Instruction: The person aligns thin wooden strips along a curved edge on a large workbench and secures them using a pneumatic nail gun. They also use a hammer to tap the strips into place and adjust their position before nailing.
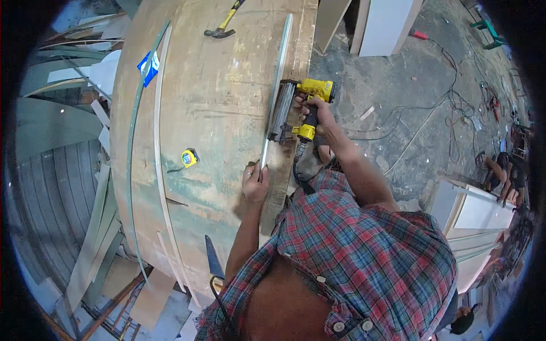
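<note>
My right hand (pixel 323 116) is wrapped round the black grip of a yellow and black nail gun (pixel 315 88). An air hose (pixel 295 170) runs from the foot of its grip. The gun's long grey magazine (pixel 281 111) lies over a narrow pale wooden strip (pixel 282 51) along the worktable's right edge. Close to the near end of this strip, my left hand (pixel 255 183) pinches it between thumb and fingers. Where the gun's nose meets the strip cannot be made out.
On the worktable (pixel 216 113) lie a hammer (pixel 226 20), a tape measure (pixel 189 157), a blue packet (pixel 148 68), a handsaw (pixel 212 258) and long thin strips (pixel 159 119). Cables (pixel 449 102) trail over the floor at right. White panels (pixel 384 25) stand beyond. A person (pixel 500 173) is at far right.
</note>
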Demonstrator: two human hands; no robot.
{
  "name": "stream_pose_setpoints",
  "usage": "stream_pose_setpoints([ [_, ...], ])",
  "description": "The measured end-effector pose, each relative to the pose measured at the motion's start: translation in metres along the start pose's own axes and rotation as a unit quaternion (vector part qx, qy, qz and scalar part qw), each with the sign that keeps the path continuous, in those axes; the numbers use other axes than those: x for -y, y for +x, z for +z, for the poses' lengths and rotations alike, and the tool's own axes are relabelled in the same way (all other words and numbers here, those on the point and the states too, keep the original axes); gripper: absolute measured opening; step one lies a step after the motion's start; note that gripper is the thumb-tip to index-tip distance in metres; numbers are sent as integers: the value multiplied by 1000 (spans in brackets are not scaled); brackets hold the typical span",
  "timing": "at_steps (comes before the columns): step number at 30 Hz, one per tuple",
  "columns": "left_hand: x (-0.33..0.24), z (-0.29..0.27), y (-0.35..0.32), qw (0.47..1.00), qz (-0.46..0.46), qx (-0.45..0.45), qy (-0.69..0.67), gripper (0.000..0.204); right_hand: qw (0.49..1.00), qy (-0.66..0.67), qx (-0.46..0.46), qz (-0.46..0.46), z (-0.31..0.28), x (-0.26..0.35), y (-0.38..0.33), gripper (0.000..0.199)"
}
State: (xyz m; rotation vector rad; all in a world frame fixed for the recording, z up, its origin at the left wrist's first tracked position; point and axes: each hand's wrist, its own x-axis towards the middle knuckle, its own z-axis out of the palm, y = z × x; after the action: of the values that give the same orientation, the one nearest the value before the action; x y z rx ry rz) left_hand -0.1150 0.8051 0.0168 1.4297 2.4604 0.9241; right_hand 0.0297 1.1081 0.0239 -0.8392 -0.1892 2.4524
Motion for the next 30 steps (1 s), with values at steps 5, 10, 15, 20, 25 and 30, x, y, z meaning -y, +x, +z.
stream_pose_setpoints([
  [5,-7,-1,-2,1000,-17,14,-18,19,1000,-4,-5,15,-1,16,9,26],
  [10,-18,-9,9,999,43,-9,5,18,999,-14,-2,31,-8,16,11,24],
  [15,-15,-9,0,1000,3,5,-5,23,1000,-5,7,13,-10,11,3,22],
  [20,-19,-25,-2,997,-67,37,-13,42,998,48,-41,-17,-61,16,-37,35],
  [25,-7,-63,-73,985,-157,67,2,67,995,76,6,-66,-110,37,-109,29],
  [30,21,-105,-198,994,-113,-14,-9,62,978,8,-115,-173,-133,18,-181,32],
])
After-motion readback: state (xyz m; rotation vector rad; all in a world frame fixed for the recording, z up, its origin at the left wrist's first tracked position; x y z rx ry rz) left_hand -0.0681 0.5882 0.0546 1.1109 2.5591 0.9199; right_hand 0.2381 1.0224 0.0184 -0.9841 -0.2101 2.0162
